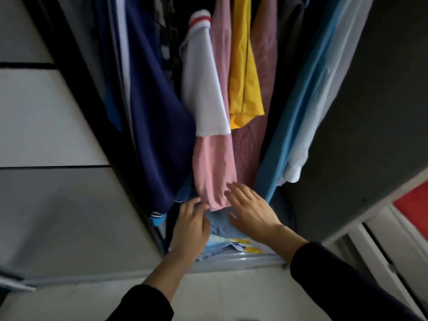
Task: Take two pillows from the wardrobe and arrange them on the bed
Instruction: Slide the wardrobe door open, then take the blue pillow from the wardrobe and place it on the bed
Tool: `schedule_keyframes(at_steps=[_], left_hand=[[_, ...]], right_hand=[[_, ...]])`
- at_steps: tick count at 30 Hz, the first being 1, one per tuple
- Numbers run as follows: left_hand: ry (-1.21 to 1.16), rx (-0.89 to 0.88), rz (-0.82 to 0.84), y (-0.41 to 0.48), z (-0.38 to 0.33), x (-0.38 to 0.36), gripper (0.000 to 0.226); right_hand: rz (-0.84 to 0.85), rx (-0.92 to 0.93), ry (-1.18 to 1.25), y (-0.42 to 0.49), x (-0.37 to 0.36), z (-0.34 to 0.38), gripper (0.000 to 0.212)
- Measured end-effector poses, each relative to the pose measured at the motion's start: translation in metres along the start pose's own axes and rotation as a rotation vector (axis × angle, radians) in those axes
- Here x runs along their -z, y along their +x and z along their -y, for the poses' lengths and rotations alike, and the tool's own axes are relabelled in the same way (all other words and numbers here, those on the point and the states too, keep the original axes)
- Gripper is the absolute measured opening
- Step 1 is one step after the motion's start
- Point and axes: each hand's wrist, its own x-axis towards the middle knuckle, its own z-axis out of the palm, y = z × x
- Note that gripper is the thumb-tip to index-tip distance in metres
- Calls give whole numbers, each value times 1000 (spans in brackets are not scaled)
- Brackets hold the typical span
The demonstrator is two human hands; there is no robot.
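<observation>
I look down into an open wardrobe (76,93) full of hanging clothes. At its bottom lies a soft blue bundle (222,224) on patterned light-blue and yellow fabric (234,245); whether these are pillows I cannot tell. My left hand (191,228) reaches in at the bundle's left side, fingers slightly curled against the hem of a pink garment (214,172). My right hand (251,210) is spread flat, fingers apart, over the bundle's right side. Neither hand grips anything. Both arms wear dark sleeves.
Hanging clothes crowd the opening: a navy garment (157,117), a white sleeve with a red stripe (201,89), a yellow one (243,72), blue and white ones (298,126). A dark wardrobe door (370,112) stands to the right. A light floor (220,293) lies below.
</observation>
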Motion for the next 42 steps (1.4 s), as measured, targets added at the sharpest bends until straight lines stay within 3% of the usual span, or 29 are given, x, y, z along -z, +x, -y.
schedule_keyframes(at_steps=[10,17,22,26,30,36,40,42], left_hand=[[-27,17,236,-11,60,-257,19],[113,-91,168,24,174,-434,24],[194,-134,117,64,242,-512,33],[265,-56,70,100,267,-550,33],[324,-56,49,134,289,-568,66],[358,161,282,190,338,-554,92],[428,124,370,188,350,-567,70],[495,70,358,186,350,-573,56]], right_hand=[[193,-142,58,-95,-243,-99,52],[274,-315,97,-104,-454,-177,57],[156,-383,108,-92,-563,-230,61],[29,-414,90,-75,-611,-264,64],[-6,-481,204,-60,-640,-290,84],[-57,-636,261,-28,-654,-324,91],[77,-671,186,-1,-660,-342,83],[121,-688,130,8,-667,-349,62]])
